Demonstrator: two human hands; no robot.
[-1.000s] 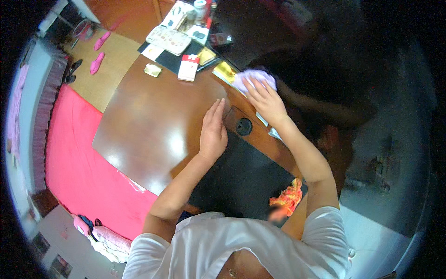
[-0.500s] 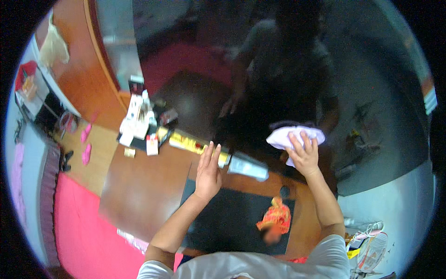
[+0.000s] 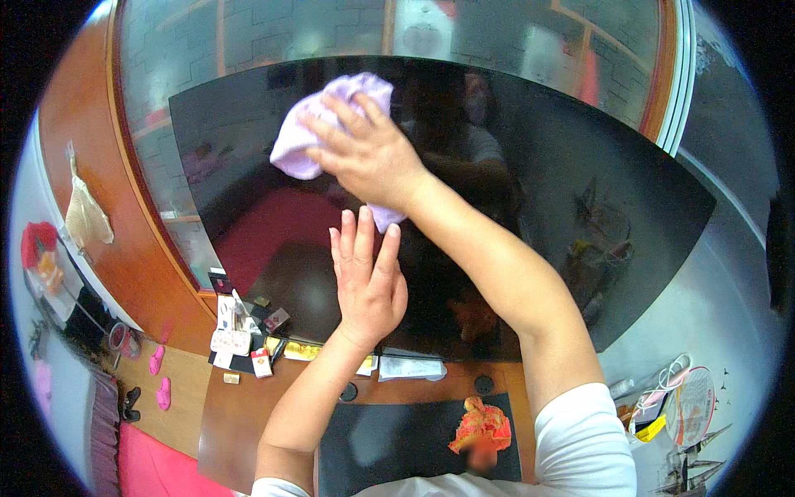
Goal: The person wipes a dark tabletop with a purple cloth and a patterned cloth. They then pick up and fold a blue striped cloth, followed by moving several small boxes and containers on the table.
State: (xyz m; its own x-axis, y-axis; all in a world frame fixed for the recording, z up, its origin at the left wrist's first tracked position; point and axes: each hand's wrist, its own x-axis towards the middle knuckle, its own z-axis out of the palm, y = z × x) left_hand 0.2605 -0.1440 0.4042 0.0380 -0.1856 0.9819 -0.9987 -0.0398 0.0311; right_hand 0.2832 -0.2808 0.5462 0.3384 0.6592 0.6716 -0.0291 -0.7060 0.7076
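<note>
A large glossy black television screen (image 3: 538, 273) fills the middle and mirrors part of the room. On its upper left part, my right hand (image 3: 368, 153) presses a crumpled lilac cloth (image 3: 294, 141), fingers spread over it. One corner of the cloth hangs below the palm. Just under that corner is my left hand (image 3: 368, 273), open and without anything in it, its fingers extended upward against or close to the screen; I cannot tell if it touches.
Below the screen runs a brown wooden table (image 3: 236, 422) with a black mat (image 3: 373, 439) and an orange-red figure (image 3: 480, 427). Small boxes (image 3: 261, 362) crowd its left end. Along the table's back lies a pale plastic-wrapped packet (image 3: 411, 369). A racket (image 3: 691, 406) stands at right.
My right hand has carried the cloth up and leftward across the screen. My left hand stays open, a little higher against the screen. The view has tilted up, showing the screen's top edge.
</note>
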